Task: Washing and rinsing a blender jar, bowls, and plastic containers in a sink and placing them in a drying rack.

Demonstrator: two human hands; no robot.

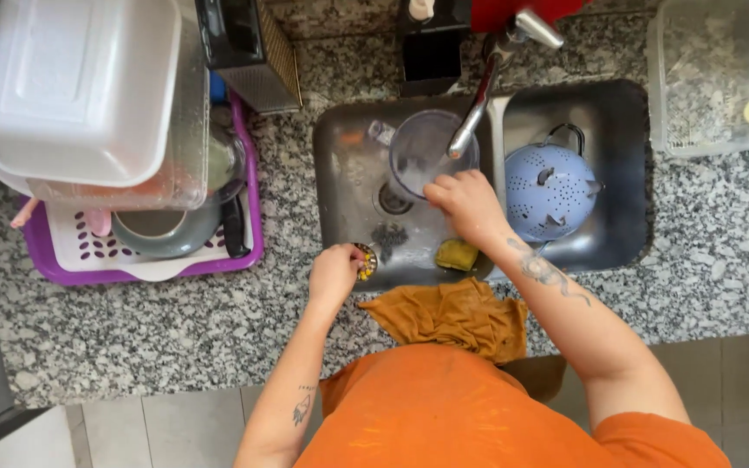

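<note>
Orange cloth (452,316) draped over the granite bench's (175,329) front edge, hands at the steel sink (348,182).
Left hand (335,273) grips a small round strainer (365,261) of yellow bits at the sink's front rim; right hand (465,201) clasps a clear tumbler (418,152) under the tap (478,104), beside a perforated blue colander (548,191).

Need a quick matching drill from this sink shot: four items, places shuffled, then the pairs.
1 colander
2 sponge
3 clear cup
4 orange cloth

A under the faucet, at the right hand
B right basin
C counter edge, in front of the sink
D left basin floor, near the front

Pairs: 1-B, 2-D, 3-A, 4-C
</note>
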